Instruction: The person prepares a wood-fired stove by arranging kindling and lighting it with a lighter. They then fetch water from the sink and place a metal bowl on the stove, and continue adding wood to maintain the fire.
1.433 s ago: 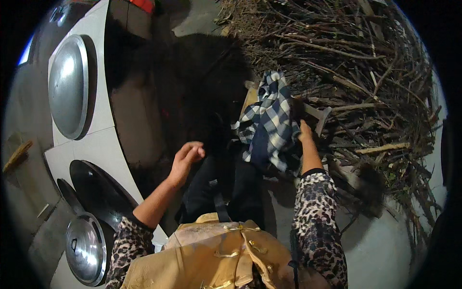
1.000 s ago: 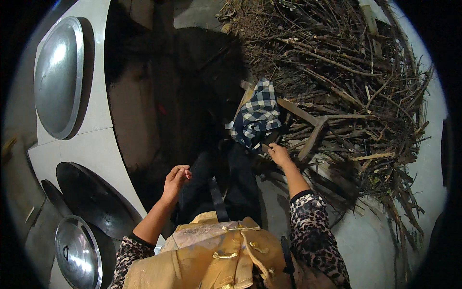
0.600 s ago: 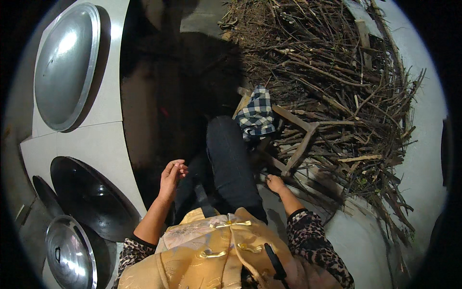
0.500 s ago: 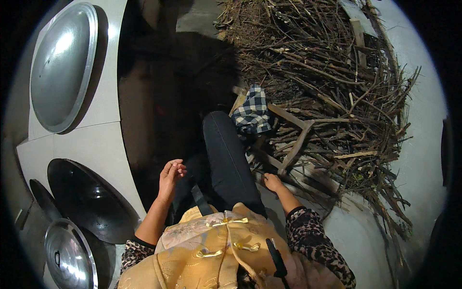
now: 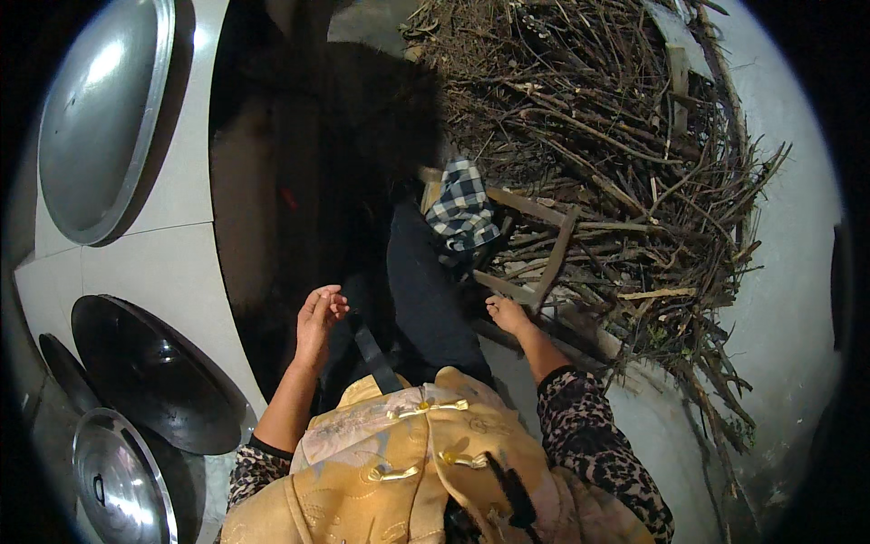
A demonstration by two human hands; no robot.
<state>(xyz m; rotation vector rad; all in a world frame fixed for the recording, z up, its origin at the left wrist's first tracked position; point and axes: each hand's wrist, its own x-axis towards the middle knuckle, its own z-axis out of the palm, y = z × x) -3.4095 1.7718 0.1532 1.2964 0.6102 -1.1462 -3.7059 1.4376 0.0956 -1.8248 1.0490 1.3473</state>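
My left hand (image 5: pixel 319 315) is in the air above my dark-trousered lap and legs, its fingers loosely bent and slightly apart. Nothing shows in it. On the other side of my leg hangs my right hand (image 5: pixel 507 315), its fingers curled in and no object visible in them. Closest to it is a wooden frame (image 5: pixel 555 258), perhaps part of a chair or stool, in front of the firewood. A black-and-white checked cloth (image 5: pixel 463 207) drapes over something beside that frame, partly hidden by my leg.
A big heap of sticks (image 5: pixel 598 118) fills the right side, against a pale wall (image 5: pixel 788 236). On the left, a tiled counter (image 5: pixel 149 263) carries a large metal lid (image 5: pixel 107 122), a dark wok (image 5: pixel 159 372) and a shiny lid (image 5: pixel 118 480). The floor between is deeply shadowed.
The scene has shifted slightly left and my leg has changed position, as in a step. My right hand appears higher and a little further left. My left hand has risen slightly.
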